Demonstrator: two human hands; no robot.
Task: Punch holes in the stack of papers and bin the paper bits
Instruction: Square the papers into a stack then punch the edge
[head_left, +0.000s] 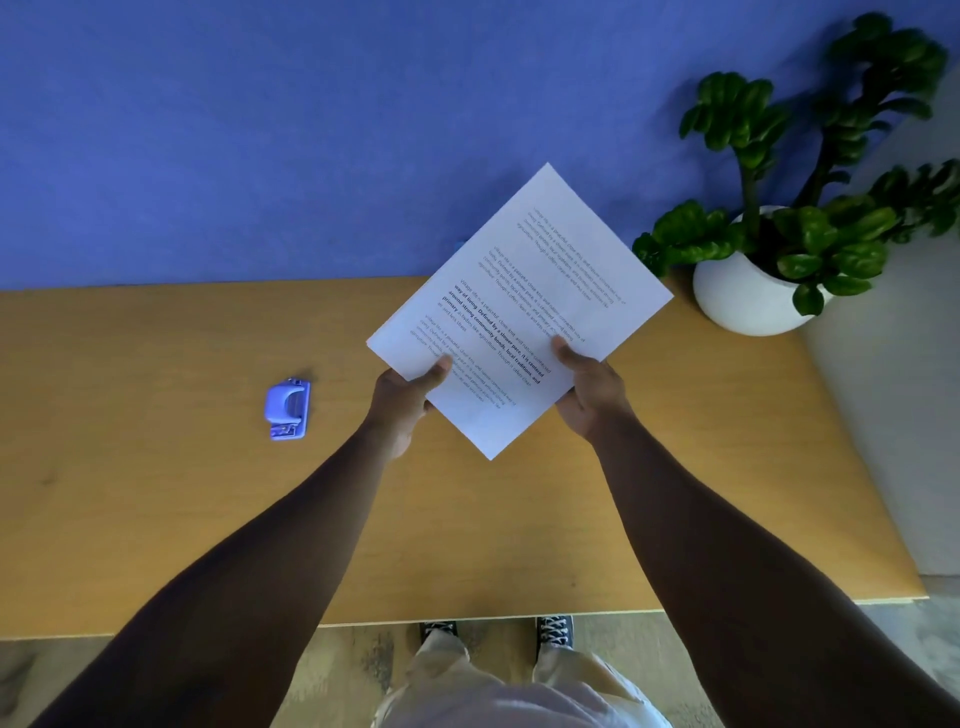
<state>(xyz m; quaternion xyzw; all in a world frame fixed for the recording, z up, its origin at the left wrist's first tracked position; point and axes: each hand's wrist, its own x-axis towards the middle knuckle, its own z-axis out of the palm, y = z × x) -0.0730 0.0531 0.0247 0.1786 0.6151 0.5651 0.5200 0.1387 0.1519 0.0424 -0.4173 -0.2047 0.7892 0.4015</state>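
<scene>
Above the wooden desk (519, 519), the left hand (402, 400) and right hand (589, 395) each pinch a near edge of the stack of papers (524, 306), thumbs on top, holding it tilted in the air, well right of the blue hole punch (288, 409).

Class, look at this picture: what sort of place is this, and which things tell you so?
Probably an office or study desk. A wooden table stands against a blue wall, a hole punch lies on it, a potted plant stands at the corner, and both hands hold printed papers.
</scene>
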